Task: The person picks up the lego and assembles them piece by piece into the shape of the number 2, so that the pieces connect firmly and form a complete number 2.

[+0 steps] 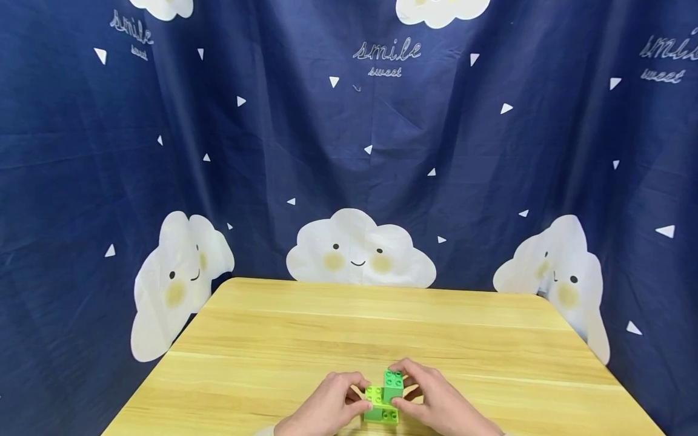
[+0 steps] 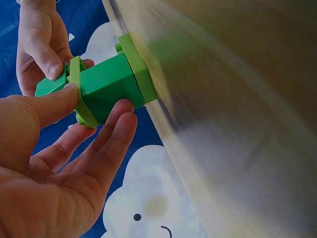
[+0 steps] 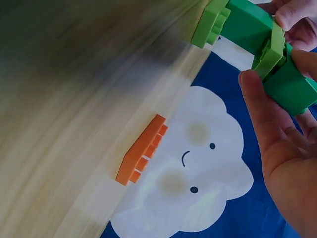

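Observation:
A small stack of toy building blocks stands on the wooden table. At its bottom lies a light green plate [image 2: 136, 69] with studs, carrying a green block [image 2: 111, 87] and a second light green plate [image 1: 373, 395]. My left hand [image 1: 327, 402] grips this stack from the left, thumb at the upper plate and fingertips on the block's side. Another green block [image 1: 394, 387] is held by my right hand [image 1: 436, 399] between thumb and fingers. It sits at the right end of the upper plate, tilted against the studs in the right wrist view.
An orange studded brick [image 3: 143, 151] lies on the table [image 1: 338, 327], seen in the right wrist view. A dark blue curtain [image 1: 327, 151] with smiling white clouds hangs behind the table and along both sides.

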The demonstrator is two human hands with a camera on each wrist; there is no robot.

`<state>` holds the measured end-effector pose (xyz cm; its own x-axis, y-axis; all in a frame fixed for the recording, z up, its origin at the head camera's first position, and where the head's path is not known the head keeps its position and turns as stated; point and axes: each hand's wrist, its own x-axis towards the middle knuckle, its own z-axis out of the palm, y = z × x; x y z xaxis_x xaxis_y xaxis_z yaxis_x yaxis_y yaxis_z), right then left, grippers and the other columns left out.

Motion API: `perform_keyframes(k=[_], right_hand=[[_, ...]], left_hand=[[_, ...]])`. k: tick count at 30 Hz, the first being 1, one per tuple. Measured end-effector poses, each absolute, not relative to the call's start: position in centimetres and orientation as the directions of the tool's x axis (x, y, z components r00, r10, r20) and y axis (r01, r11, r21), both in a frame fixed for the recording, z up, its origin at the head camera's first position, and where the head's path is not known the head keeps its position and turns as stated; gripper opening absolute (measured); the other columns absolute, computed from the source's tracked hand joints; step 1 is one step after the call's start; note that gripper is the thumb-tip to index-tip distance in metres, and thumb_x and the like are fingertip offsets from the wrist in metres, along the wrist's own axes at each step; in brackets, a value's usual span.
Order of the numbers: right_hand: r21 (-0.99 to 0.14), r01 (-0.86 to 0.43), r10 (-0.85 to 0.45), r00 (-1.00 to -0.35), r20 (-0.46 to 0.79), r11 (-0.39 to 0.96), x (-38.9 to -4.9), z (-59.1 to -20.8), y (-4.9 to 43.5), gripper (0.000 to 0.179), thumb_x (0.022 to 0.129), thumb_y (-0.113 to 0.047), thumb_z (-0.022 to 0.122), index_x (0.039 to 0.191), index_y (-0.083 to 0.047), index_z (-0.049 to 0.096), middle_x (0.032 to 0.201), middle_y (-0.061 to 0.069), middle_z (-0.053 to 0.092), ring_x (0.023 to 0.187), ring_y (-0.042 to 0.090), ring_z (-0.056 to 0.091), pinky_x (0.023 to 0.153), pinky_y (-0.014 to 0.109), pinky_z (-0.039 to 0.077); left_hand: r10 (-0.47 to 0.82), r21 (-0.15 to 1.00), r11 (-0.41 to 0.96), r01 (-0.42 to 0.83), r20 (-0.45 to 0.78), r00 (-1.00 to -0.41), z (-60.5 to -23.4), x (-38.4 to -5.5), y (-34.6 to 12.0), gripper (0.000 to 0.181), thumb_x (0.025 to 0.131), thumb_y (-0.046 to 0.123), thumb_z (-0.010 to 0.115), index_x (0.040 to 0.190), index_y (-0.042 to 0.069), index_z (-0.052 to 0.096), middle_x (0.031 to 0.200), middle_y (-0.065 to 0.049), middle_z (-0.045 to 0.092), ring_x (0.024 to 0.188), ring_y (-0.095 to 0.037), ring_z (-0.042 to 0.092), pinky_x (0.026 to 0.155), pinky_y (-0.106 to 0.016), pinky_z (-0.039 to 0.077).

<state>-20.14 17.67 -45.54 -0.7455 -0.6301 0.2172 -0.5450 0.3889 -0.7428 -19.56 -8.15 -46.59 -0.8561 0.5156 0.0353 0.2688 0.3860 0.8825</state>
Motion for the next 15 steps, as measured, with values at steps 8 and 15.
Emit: perform_keyframes(k=[8,15], right_hand=[[-0.735,-0.589,-0.636,-0.718,0.283,0.338,-19.83,-45.62,17.26,0.032,0.099,-0.022,0.070,0.126,-0.013,0.055,0.117,0.004,0.065,0.105,0.013,0.070,0.076,0.021,0.060],[-0.731,-0.597,-0.643,-0.710,0.287,0.332,-19.81,-45.57,17.16,0.032,0.099,-0.021,0.070,0.125,-0.012,0.055,0.112,0.000,0.065,0.106,0.011,0.069,0.075,0.020,0.060]], left_hand=[[0.513,0.874,0.387,0.294,0.061,-0.856,-46.71,-19.54,-8.12,0.021,0.093,0.014,0.076,0.113,0.008,0.072,0.100,0.004,0.073,0.079,-0.003,0.070,0.069,-0.019,0.058],[0.515,0.872,0.383,0.306,0.074,-0.854,-46.77,-19.47,-8.14,0.021,0.094,0.014,0.076,0.113,0.007,0.072,0.102,0.003,0.072,0.080,-0.004,0.070,0.069,-0.019,0.058]])
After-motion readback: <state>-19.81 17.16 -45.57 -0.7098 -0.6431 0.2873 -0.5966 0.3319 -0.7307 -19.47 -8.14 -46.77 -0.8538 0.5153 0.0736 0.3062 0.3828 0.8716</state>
